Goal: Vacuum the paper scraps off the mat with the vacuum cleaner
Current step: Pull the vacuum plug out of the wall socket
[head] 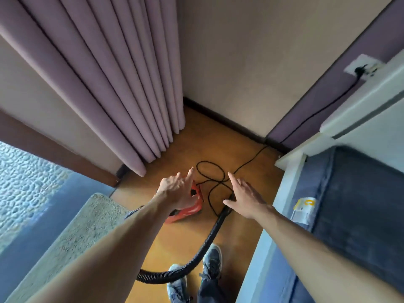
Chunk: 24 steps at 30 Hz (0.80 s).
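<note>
A red vacuum cleaner sits on the wooden floor, partly hidden under my left hand. That hand hovers over its top with the index finger stretched forward and holds nothing. My right hand is spread with straight fingers just above the black ribbed hose, which curves back toward my feet. The vacuum's black cord lies looped on the floor in front of both hands. A grey speckled mat lies at the lower left; no paper scraps show on it.
Purple curtains hang at the left. The cord runs up to a wall socket at the upper right. A bed with a dark blue cover stands at the right. My shoes are on the floor below.
</note>
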Each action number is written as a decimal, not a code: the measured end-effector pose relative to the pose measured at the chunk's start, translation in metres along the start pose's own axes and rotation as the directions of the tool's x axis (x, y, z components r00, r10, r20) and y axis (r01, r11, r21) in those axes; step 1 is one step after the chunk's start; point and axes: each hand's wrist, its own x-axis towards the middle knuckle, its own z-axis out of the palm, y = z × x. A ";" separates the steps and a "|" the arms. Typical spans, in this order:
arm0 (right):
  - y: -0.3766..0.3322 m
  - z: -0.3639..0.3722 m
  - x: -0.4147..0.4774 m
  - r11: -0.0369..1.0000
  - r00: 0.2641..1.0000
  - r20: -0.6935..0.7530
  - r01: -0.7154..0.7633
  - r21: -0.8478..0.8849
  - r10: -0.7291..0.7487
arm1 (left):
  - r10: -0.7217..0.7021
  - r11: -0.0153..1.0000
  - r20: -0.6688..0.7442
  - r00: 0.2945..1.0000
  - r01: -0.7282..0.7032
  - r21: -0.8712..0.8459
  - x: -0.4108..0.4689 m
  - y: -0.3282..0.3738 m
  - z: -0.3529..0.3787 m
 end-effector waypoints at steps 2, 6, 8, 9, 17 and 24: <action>-0.016 -0.046 -0.021 0.999 0.999 -0.045 0.012 0.035 -0.011 | 0.009 0.999 -0.058 0.998 -0.007 0.031 -0.018 0.004 -0.049; -0.045 -0.131 -0.067 0.994 0.985 -0.168 0.064 0.087 -0.048 | 0.030 0.999 -0.174 0.984 -0.024 0.037 -0.058 0.013 -0.132; -0.056 -0.169 -0.089 0.995 0.967 -0.239 0.095 0.025 -0.087 | 0.033 0.999 -0.233 0.972 -0.028 0.025 -0.077 0.015 -0.167; -0.060 -0.187 -0.100 0.994 0.957 -0.271 0.105 -0.004 -0.102 | 0.036 0.999 -0.264 0.964 -0.033 0.014 -0.086 0.016 -0.183; -0.070 -0.282 -0.175 0.976 0.845 -0.492 0.153 -0.153 -0.209 | 0.071 0.996 -0.459 0.886 -0.085 -0.010 -0.144 0.046 -0.269; -0.040 -0.328 -0.237 0.971 0.771 -0.595 0.127 -0.204 -0.226 | 0.178 0.982 -0.516 0.838 -0.184 0.042 -0.175 0.110 -0.330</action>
